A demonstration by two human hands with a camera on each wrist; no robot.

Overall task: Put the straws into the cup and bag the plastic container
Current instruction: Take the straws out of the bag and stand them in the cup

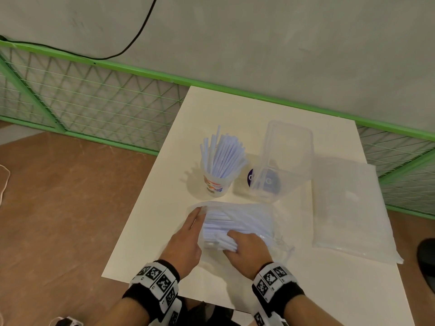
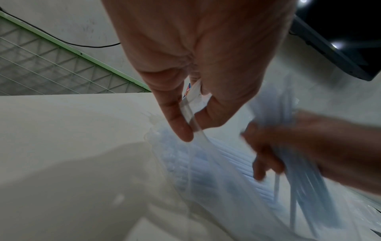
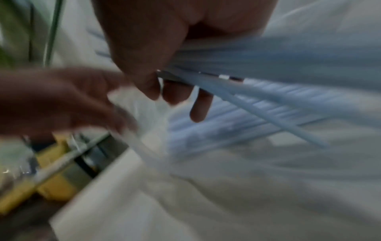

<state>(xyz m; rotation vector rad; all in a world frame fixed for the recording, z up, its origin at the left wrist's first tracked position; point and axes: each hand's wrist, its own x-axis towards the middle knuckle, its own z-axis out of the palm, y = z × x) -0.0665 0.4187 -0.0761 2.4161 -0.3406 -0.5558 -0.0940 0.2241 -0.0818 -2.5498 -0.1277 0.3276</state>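
On the white table [image 1: 150, 231] stands a printed clear cup [image 1: 215, 184] holding several pale blue straws [image 1: 223, 156]. Right of it a clear plastic container [image 1: 284, 161] rests partly on a blue round object [image 1: 267, 181]. At the table's front lies a clear straw bag [image 1: 249, 215] with more straws inside. My left hand [image 1: 195, 220] pinches the bag's open edge [image 2: 186, 106] between thumb and fingers. My right hand [image 1: 237, 241] reaches into the bag and grips a bundle of straws [image 3: 268, 68]; the right wrist view is blurred.
A flat clear plastic bag [image 1: 348, 208] lies at the table's right side. A green mesh fence [image 1: 94, 100] runs behind the table, and a black cable [image 1: 138, 34] hangs down the wall. Brown floor lies to the left.
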